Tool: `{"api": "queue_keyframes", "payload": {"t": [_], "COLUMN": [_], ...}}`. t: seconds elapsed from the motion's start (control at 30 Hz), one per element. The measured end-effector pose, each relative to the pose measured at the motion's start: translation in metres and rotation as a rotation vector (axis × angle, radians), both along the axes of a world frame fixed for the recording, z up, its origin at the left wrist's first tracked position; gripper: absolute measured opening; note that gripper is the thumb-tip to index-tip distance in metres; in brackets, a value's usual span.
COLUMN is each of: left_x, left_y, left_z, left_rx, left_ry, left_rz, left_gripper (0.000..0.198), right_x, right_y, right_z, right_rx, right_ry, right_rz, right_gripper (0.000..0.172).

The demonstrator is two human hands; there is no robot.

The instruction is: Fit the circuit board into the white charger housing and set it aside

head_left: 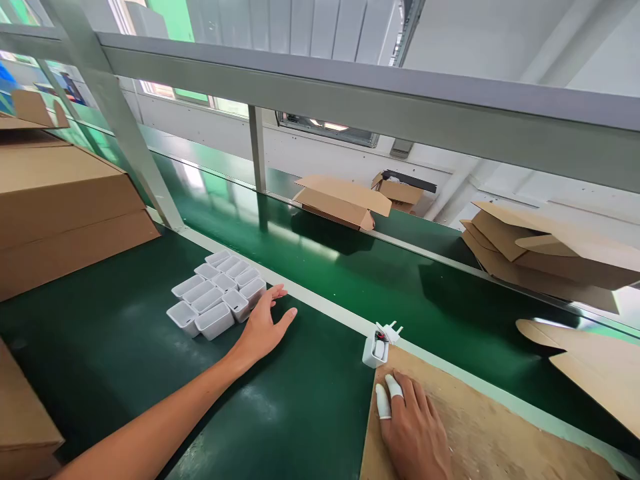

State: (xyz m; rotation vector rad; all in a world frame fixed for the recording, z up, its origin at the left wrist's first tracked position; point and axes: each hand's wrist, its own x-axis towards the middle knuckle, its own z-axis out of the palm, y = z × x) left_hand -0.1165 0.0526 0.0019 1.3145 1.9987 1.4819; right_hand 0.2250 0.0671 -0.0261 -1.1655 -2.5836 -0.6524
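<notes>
My left hand (263,327) is held beside a cluster of white plastic housings (209,301), at their right edge. Its fingers are apart and I see nothing in them. The housings are small open boxes packed side by side on the green tabletop (295,400). My right hand (417,427) lies on a brown board (490,413), fingers extended, with white finger cots on two digits. Just beyond its fingertips stands a white housing (373,353) with parts inside. A white piece with two plug pins (390,331) rests at its top, apart from my right hand.
Cardboard boxes (65,200) stand at the left, with another carton edge (23,413) at lower left. Behind a pale rail runs a green conveyor belt (320,253). Cartons (345,200) and folded cardboard (550,253) lie along its far side. A metal crossbar (350,87) spans above.
</notes>
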Motion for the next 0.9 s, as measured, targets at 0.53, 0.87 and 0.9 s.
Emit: {"api": "queue_keyframes", "payload": {"t": [0.53,0.87,0.9], "left_x": [0.043,0.037,0.031], "left_y": [-0.030,-0.037,-0.035], "left_z": [0.008,0.031,0.034], "left_rx": [0.190,0.079,0.089], "left_ry": [0.367,0.815,0.848], "left_rz": [-0.460,-0.525,-0.461], "left_gripper": [0.035,0.043,0.042], "right_x": [-0.008,-0.020,-0.019], "right_y": [-0.014,-0.020,-0.019], "right_z": [0.014,-0.004,-0.008], "right_rx": [-0.026,-0.159,-0.162], "right_ry": [0.105,0.166,0.189], "right_rz": [0.137,0.469,0.464], "right_gripper": [0.039,0.022,0.020]}}
